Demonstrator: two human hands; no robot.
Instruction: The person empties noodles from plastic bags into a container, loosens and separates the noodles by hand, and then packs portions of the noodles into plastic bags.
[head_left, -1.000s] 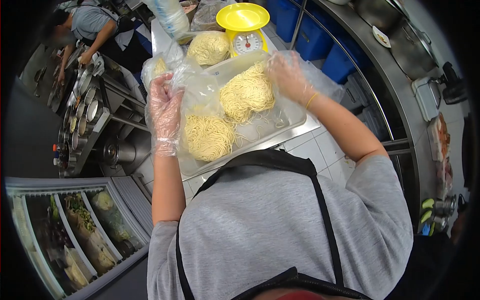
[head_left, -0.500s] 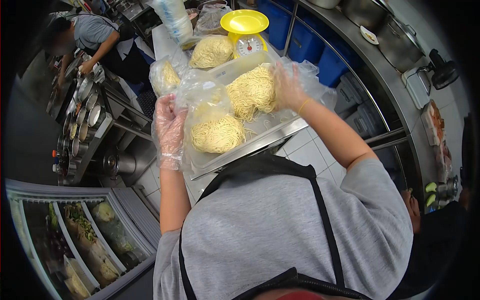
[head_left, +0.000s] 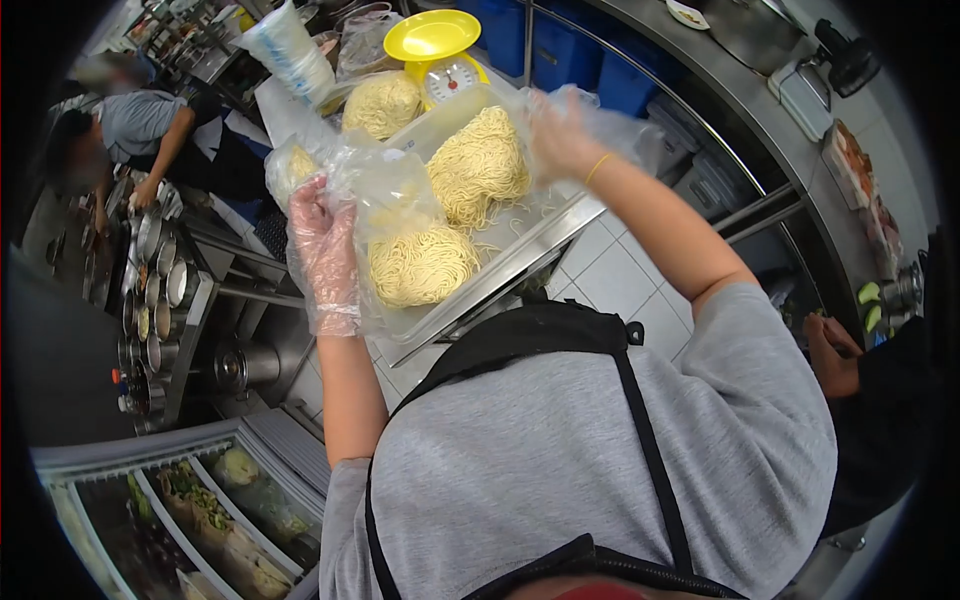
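Thin pale-yellow noodle heaps (head_left: 480,165) in one rectangular translucent plastic tub (head_left: 515,228): two. Round-panned yellow dial scale (head_left: 450,82), twelve o'clock: one.

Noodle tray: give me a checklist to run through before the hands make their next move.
1. Left hand gloved: ok, clear plastic covers it.
2. Clear bag held: ok, the left fingers appear to grip its edge.
3. Right hand's grip: cannot tell, it is blurred against clear plastic.
4. Both noodle mounds inside the tray: ok, near mound and far mound lie within its walls.
5. Strands gathered up: not ok, loose strands lie beside the mounds.
6. Scale dial reading: cannot tell, too small.
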